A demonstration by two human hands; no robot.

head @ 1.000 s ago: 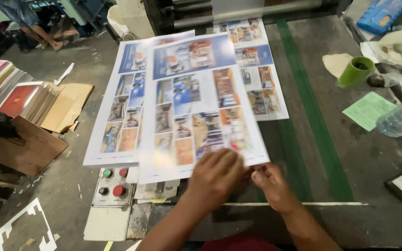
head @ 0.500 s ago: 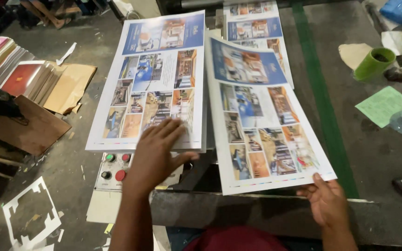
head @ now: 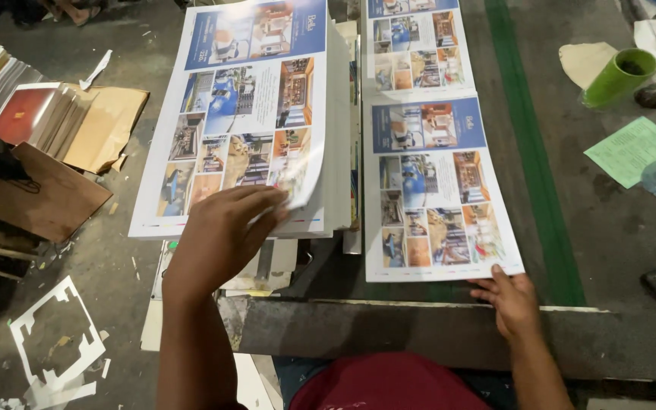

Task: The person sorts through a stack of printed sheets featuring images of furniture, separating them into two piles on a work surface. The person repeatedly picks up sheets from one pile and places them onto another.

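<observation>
At worktop's near edge: big stack of printed sheets (head: 244,129) on left, single printed sheet (head: 430,190) laid flat on right. Mid sheet-by-sheet sorting, judging by layout. L hand (head: 222,235) pinching stack's top-sheet corner, lifted; R hand (head: 512,300) open, fingertips pressing single sheet's near corner; next prob needs clean peel w/o dragging sheet below.

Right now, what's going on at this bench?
A person is sorting large printed sheets of colour photo layouts. The left hand lifts the near right corner of the top sheet on the stack of printed sheets, curling it up. The right hand presses the near edge of a single printed sheet lying flat beside the stack on the dark worktable. A green cup and a green paper sit off to the right.
</observation>
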